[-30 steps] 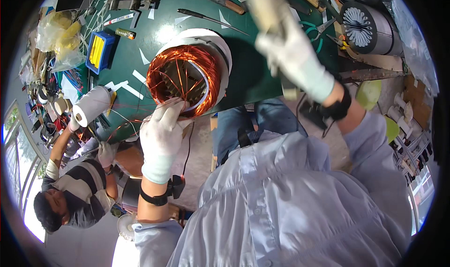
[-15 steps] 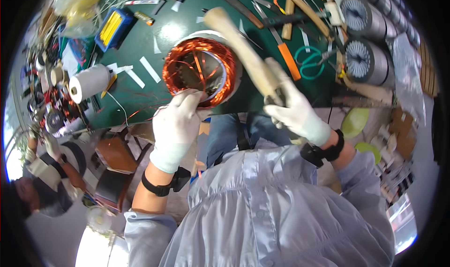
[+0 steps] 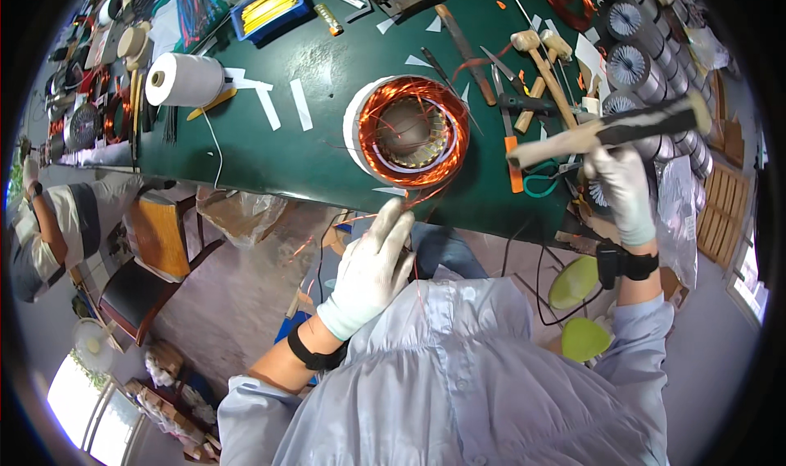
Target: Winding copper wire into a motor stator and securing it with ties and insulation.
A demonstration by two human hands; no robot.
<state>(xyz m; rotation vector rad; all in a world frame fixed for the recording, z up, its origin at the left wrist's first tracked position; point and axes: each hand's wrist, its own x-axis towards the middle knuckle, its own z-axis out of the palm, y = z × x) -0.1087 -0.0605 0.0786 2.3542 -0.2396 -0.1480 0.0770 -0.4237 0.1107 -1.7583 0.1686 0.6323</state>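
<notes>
The motor stator (image 3: 407, 130), a ring of steel packed with copper winding, lies flat on the green table (image 3: 270, 151) close to its near edge, a white paper collar around its outside. Loose copper wire ends (image 3: 409, 192) trail from its near side over the edge towards the person. The left hand (image 3: 372, 265), gloved in white, hangs just below that edge with fingers fairly straight and relaxed; the thin wire runs by its fingertips, but whether it pinches the wire cannot be told. The right hand (image 3: 624, 189), also gloved, is clenched around the handle of a wooden mallet (image 3: 606, 129), held lifted above the right part of the table, head pointing left towards the stator.

The step in hand looks like shaping the winding: tapping the coil ends into place. The next blow would call for the left hand to steady the ring or clear the loose wire, and for the mallet to land on the copper squarely and lightly, so that no strand gets nicked.

Beyond the stator lie more small mallets (image 3: 536, 53), a blue tray (image 3: 268, 8) at the far edge, and a white spool (image 3: 184, 80) near the left edge
</notes>
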